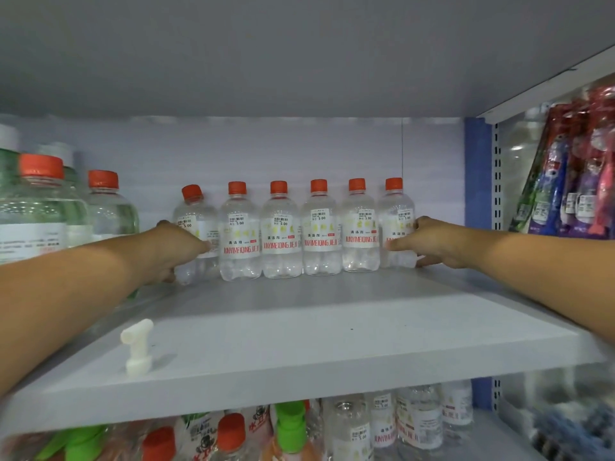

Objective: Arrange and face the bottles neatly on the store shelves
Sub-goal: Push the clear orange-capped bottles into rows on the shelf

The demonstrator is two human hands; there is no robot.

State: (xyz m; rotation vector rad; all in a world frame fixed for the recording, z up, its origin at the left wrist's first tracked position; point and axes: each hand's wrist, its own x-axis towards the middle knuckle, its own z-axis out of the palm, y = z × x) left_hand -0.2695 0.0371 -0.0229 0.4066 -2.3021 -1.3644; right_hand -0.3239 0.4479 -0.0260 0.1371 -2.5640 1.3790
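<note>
Several small clear bottles with orange caps and white labels stand in a row at the back of the grey shelf (299, 327). My left hand (173, 251) grips the leftmost bottle (194, 221), which tilts to the left. My right hand (429, 242) holds the rightmost bottle (397, 224), thumb across its front. The bottles between them, such as the middle one (281, 234), stand upright with labels facing forward.
Larger orange-capped bottles (43, 207) stand at the left. A white plastic spout piece (138, 347) lies near the shelf's front edge. Packaged toothbrushes (572, 181) hang at the right beyond a blue upright. More bottles (382, 427) fill the shelf below.
</note>
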